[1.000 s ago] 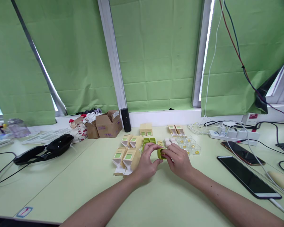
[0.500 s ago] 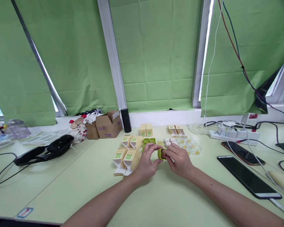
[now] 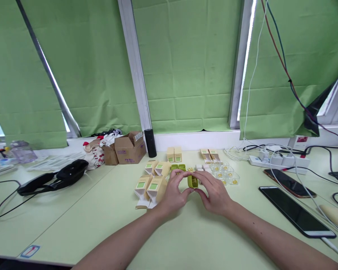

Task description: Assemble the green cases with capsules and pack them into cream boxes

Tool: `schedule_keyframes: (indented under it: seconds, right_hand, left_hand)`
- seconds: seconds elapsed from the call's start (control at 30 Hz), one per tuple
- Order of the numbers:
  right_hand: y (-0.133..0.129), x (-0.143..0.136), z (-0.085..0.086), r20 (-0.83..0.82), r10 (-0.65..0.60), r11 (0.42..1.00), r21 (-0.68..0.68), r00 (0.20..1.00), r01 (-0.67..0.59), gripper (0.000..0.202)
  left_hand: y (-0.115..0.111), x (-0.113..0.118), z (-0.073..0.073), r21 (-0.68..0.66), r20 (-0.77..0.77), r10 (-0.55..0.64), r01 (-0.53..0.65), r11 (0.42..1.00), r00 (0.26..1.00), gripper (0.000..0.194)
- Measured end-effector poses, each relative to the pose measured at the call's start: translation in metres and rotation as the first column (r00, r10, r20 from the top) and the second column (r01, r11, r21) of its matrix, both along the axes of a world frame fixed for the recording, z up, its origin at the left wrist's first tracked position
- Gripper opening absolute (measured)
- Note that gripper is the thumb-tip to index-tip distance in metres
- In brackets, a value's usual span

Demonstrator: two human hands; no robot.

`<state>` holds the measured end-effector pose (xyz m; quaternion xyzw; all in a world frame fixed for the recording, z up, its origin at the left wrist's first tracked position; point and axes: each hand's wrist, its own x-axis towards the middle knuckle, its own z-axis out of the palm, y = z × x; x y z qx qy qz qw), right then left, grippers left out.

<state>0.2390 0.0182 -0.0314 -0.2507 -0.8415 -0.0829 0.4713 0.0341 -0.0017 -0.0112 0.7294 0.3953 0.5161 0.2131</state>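
Between my two hands is a small olive-green plastic case, its hollow side turned toward me. My left hand pinches it from the left with thumb and fingertips. From the right, my right hand grips its top and lower edge the same way. Behind the fingers sit more green cases, partly hidden, with small yellow pieces beside them. White pieces show just past my right hand, next to clear cups with yellow centres. Cream cartons with open flaps stand left of my left hand.
Closed cream cartons and flat open ones stand farther back. A brown cardboard box and a black cylinder are by the wall. Phones, a power strip and cables lie right, a black strapped device left.
My right fingers have come out of the green case and moved to its outer edge. The hollow side of the case now shows. My left hand has stayed in place.
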Motion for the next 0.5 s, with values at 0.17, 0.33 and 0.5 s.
schedule_keyframes:
  seconds: [0.17,0.33,0.5]
  right_hand:
    - [0.004,-0.002,-0.008,-0.09,0.047,0.995,-0.088,0.995,-0.054,0.059]
    - [0.005,-0.005,-0.01,-0.209,0.087,0.981,-0.15,0.974,-0.12,0.058]
    - [0.005,-0.007,-0.011,-0.271,0.093,0.976,-0.167,0.958,-0.142,0.054]
  left_hand:
    - [-0.003,0.0,0.002,0.033,-0.009,-0.048,0.048,0.998,0.999,0.046]
    - [0.0,-0.002,0.003,0.052,0.001,-0.013,0.013,0.999,1.0,0.022]
    - [0.008,-0.002,-0.002,-0.006,-0.014,0.083,-0.083,0.997,0.996,0.009]
